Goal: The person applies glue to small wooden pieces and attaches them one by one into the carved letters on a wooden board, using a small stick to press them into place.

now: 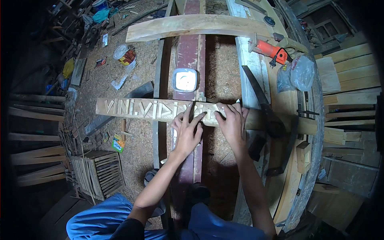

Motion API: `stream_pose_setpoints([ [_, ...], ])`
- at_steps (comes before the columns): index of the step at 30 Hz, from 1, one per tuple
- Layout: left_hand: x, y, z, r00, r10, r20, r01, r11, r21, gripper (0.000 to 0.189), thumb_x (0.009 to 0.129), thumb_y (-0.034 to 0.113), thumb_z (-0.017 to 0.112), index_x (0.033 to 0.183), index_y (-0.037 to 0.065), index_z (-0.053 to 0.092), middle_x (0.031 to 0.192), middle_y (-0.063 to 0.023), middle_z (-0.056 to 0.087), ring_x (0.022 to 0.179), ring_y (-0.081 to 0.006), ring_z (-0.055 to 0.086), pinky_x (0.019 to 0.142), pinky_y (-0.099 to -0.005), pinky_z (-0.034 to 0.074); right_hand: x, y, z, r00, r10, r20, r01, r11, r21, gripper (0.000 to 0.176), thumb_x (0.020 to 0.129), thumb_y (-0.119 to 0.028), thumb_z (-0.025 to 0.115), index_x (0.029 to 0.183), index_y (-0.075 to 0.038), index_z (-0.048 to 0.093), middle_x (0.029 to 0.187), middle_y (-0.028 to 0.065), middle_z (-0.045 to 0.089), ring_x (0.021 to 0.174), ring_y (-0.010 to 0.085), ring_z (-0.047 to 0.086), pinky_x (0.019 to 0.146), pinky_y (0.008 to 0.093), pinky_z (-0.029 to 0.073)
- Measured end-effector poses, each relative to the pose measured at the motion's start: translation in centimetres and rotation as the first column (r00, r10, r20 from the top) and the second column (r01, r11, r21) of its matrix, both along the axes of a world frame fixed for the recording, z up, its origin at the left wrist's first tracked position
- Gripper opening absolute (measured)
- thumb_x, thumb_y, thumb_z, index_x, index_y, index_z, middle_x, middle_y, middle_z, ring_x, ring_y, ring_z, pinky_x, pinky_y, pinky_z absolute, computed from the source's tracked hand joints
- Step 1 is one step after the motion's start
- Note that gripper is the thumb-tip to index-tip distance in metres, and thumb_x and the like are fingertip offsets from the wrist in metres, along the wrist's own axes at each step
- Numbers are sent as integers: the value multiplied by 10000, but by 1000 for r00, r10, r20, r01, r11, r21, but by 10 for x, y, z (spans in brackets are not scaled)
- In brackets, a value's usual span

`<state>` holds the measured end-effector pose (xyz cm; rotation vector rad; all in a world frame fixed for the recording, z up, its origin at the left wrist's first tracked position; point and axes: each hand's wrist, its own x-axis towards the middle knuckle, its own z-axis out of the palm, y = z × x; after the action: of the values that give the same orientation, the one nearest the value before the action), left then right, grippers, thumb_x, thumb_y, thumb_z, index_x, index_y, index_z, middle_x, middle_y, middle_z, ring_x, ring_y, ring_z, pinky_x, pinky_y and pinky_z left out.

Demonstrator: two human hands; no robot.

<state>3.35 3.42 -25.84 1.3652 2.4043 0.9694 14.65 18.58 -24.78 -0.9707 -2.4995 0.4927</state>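
Observation:
A long wooden board (176,114) lies crosswise in front of me, with raised wooden letters (129,107) along its face reading roughly "VINI.VIDI". My left hand (186,134) rests over the middle of the board, its fingers spread and the tips against the letters. Close beside it, my right hand (232,122) bends over the board with thumb and fingertips at a pale wooden letter (210,116). The fingers partly cover the letters there. Just beyond the board stands a square tub (185,80) with white contents.
A curved plank (196,25) spans the far side. On the right bench are an orange power tool (269,51), a plastic bag (302,73) and a handsaw (259,90). A paint bucket (127,56) and a slatted crate (100,174) stand on the sawdust-covered floor at left.

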Motion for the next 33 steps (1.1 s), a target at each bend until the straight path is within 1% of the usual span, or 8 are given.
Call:
stream_pose_setpoints([
  [7,2,4,-3,1000,-10,-10,10,1000,-21,382,901,149,639,1268,229,708,1592,-133,368,1265,-391,352,1096,-507,218,-4,2,-12,1000,-1,-2,1,999,48,245,830,-214,754,1052,-115,726,945,24,709,942,222,573,918,432,359],
  [14,5,2,2,1000,-21,14,21,1000,-11,380,901,147,646,1271,215,704,1601,-116,361,1264,-379,360,1097,-500,219,10,-3,-1,985,-108,-134,113,993,26,235,803,-167,743,1033,-125,716,919,0,712,935,208,595,947,422,372],
  [16,9,1,12,1000,-3,-22,4,999,50,379,909,142,654,1284,186,690,1503,-80,505,1231,-339,402,1068,-486,232,19,-9,8,981,-136,-139,136,991,-6,279,791,-150,757,1066,-130,714,923,-6,706,916,206,597,949,414,377],
  [17,10,0,17,1000,-3,-24,4,998,61,379,909,142,654,1284,186,690,1503,-80,505,1231,-339,402,1068,-486,232,23,-12,14,981,-134,-142,137,991,5,279,791,-150,757,1066,-130,714,923,-6,706,916,206,597,949,414,377],
  [19,13,-4,28,994,-44,97,37,996,78,375,921,156,676,1296,162,677,1310,-33,655,1161,-281,452,1026,-471,241,31,-19,27,959,-91,-269,50,987,-155,353,763,-116,800,1103,-127,707,937,-31,737,892,197,613,939,369,391],
  [22,24,-9,55,993,-51,104,39,993,115,367,934,172,689,1301,155,673,1158,-7,713,1089,-245,478,995,-462,243,41,-34,61,964,19,-267,-26,999,-22,375,747,-96,813,1105,-120,703,933,-36,746,871,193,612,911,349,397],
  [26,30,-18,87,986,-136,91,116,973,202,328,934,186,699,1260,144,704,1171,-32,699,1095,-268,460,1015,-457,263,54,-55,87,949,58,-310,-54,998,21,392,753,-121,805,1128,-149,696,934,-80,714,878,146,597,883,361,368],
  [33,42,-28,105,976,-188,110,160,963,218,257,923,171,716,1176,144,748,1226,-28,698,1127,-255,494,1055,-423,278,75,-80,105,933,31,-359,-35,999,-5,405,744,-127,822,1129,-131,698,902,-61,728,842,167,606,864,366,373],
])
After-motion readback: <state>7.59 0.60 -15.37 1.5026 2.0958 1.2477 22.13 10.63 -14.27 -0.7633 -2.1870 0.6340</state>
